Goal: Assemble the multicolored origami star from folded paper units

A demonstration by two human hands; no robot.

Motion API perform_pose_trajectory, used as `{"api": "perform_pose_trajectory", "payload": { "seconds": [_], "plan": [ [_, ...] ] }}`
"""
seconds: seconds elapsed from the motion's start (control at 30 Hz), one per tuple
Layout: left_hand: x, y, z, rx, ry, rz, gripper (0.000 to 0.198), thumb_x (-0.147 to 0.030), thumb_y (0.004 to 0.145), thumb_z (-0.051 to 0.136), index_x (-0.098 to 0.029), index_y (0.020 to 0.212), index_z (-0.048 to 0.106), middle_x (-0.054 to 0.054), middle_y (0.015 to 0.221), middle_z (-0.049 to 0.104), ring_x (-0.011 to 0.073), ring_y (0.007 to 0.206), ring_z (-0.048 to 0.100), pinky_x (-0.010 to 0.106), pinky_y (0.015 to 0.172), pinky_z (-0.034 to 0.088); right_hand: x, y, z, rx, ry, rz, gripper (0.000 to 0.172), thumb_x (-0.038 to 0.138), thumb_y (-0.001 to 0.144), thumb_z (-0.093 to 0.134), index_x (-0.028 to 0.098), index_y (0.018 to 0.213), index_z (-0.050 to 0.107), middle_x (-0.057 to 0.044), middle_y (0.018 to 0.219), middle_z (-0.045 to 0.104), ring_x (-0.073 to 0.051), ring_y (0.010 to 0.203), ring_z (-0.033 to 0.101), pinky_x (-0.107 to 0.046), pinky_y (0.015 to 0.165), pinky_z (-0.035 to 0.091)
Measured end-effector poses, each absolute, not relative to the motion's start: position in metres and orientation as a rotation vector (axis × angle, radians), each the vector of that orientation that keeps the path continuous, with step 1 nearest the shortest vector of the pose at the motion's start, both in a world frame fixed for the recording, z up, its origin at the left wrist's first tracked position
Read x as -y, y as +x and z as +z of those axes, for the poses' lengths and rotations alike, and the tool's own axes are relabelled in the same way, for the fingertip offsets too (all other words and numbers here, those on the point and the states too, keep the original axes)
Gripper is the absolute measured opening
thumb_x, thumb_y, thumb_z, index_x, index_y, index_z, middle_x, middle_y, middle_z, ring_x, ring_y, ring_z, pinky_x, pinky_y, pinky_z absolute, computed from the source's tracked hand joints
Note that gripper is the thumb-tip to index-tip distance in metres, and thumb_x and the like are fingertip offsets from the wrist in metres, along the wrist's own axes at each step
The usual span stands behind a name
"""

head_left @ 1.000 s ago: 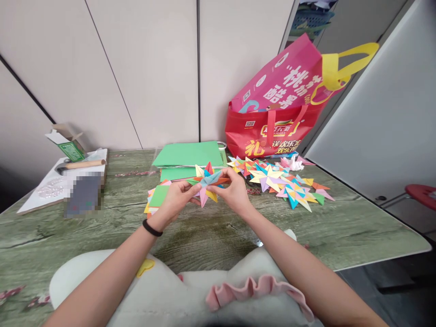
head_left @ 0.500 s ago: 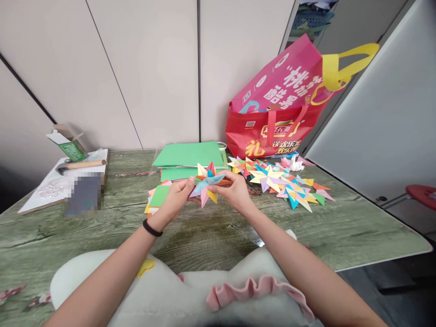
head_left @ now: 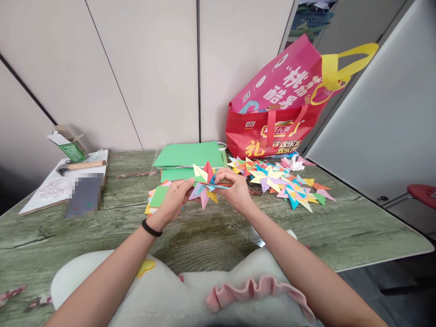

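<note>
Both my hands hold a many-coloured folded paper star (head_left: 205,184) a little above the green wood-grain table (head_left: 211,236). My left hand (head_left: 174,201), with a black band on the wrist, pinches the star's left side. My right hand (head_left: 234,188) pinches its right side with fingers curled over the top. The star is tilted, and its yellow, red and pink points stick out between the hands. A pile of similar paper stars (head_left: 282,184) lies on the table to the right of my right hand.
Green paper sheets (head_left: 189,156) and small coloured squares (head_left: 157,197) lie behind and left of my hands. A red and pink shopping bag (head_left: 279,113) stands at the back right. A hammer (head_left: 80,165) and a small box (head_left: 68,143) rest on a white board at left.
The star has been turned and tipped up between my hands. My right fingers have moved further over its top. Both hands stay in the same place.
</note>
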State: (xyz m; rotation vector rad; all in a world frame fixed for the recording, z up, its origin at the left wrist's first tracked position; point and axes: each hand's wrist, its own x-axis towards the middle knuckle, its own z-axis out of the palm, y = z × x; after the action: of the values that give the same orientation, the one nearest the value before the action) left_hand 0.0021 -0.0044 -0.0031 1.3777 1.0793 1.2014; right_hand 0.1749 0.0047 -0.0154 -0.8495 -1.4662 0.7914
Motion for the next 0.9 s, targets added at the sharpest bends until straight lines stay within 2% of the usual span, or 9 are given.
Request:
{"api": "perform_pose_trajectory", "payload": {
  "seconds": [0.13, 0.27, 0.5, 0.63, 0.7, 0.8, 0.9],
  "plan": [
    [0.004, 0.000, -0.003, -1.011, 1.396, 1.136, 0.025, -0.040, 0.068, 0.067, -0.016, 0.069, 0.063, -0.002, 0.054, 0.054, 0.0085, 0.046, 0.043, 0.022, 0.045, 0.033, -0.002, 0.175, -0.014, 1.514, -0.822, 0.806, 0.028, 0.043, 0.056, 0.079, 0.021, 0.061, 0.063, -0.003, 0.080, 0.054, -0.017, 0.075, 0.055, -0.032, 0.068, 0.046],
    [0.005, -0.002, -0.004, -1.036, 1.433, 1.075, 0.025, -0.037, 0.068, 0.068, -0.015, 0.080, 0.067, -0.001, 0.061, 0.059, 0.0075, 0.047, 0.043, 0.021, 0.045, 0.030, -0.001, 0.176, -0.012, 1.567, -0.810, 0.767, 0.027, 0.044, 0.059, 0.078, 0.021, 0.059, 0.064, -0.003, 0.078, 0.055, -0.016, 0.072, 0.054, -0.030, 0.065, 0.045],
    [0.007, -0.001, 0.000, -0.977, 1.435, 1.048, 0.035, -0.039, 0.068, 0.069, -0.016, 0.095, 0.066, 0.004, 0.086, 0.067, 0.0096, 0.060, 0.052, 0.019, 0.051, 0.039, -0.001, 0.177, -0.011, 1.625, -0.805, 0.687, 0.024, 0.042, 0.063, 0.075, 0.021, 0.058, 0.064, -0.003, 0.074, 0.055, -0.017, 0.071, 0.055, -0.031, 0.066, 0.044],
    [0.008, -0.001, 0.001, -0.964, 1.419, 1.040, 0.034, -0.040, 0.070, 0.069, -0.017, 0.093, 0.063, 0.002, 0.078, 0.067, 0.0085, 0.056, 0.052, 0.018, 0.049, 0.039, 0.000, 0.177, -0.011, 1.659, -0.801, 0.694, 0.025, 0.041, 0.064, 0.075, 0.020, 0.060, 0.061, -0.003, 0.075, 0.056, -0.017, 0.073, 0.056, -0.031, 0.067, 0.045],
    [0.008, -0.002, 0.002, -0.974, 1.440, 1.046, 0.034, -0.039, 0.070, 0.070, -0.017, 0.094, 0.062, 0.002, 0.078, 0.067, 0.0077, 0.055, 0.052, 0.017, 0.048, 0.038, 0.001, 0.177, -0.011, 1.643, -0.830, 0.720, 0.025, 0.039, 0.062, 0.076, 0.021, 0.068, 0.059, -0.001, 0.076, 0.057, -0.016, 0.073, 0.056, -0.030, 0.068, 0.046],
    [0.008, -0.002, 0.004, -0.986, 1.475, 1.046, 0.036, -0.038, 0.070, 0.070, -0.016, 0.098, 0.062, 0.002, 0.074, 0.066, 0.0075, 0.054, 0.051, 0.017, 0.046, 0.036, 0.000, 0.177, -0.013, 1.599, -0.860, 0.795, 0.036, 0.033, 0.058, 0.078, 0.022, 0.085, 0.056, 0.002, 0.076, 0.057, -0.015, 0.072, 0.057, -0.029, 0.067, 0.048],
    [0.009, -0.003, 0.006, -0.999, 1.468, 1.074, 0.046, -0.036, 0.069, 0.071, -0.017, 0.108, 0.056, -0.001, 0.065, 0.063, 0.0070, 0.050, 0.049, 0.016, 0.044, 0.033, -0.001, 0.178, -0.015, 1.597, -0.867, 0.849, 0.040, 0.031, 0.057, 0.079, 0.021, 0.088, 0.056, 0.000, 0.084, 0.059, -0.016, 0.078, 0.059, -0.029, 0.071, 0.050]
  ]
}}
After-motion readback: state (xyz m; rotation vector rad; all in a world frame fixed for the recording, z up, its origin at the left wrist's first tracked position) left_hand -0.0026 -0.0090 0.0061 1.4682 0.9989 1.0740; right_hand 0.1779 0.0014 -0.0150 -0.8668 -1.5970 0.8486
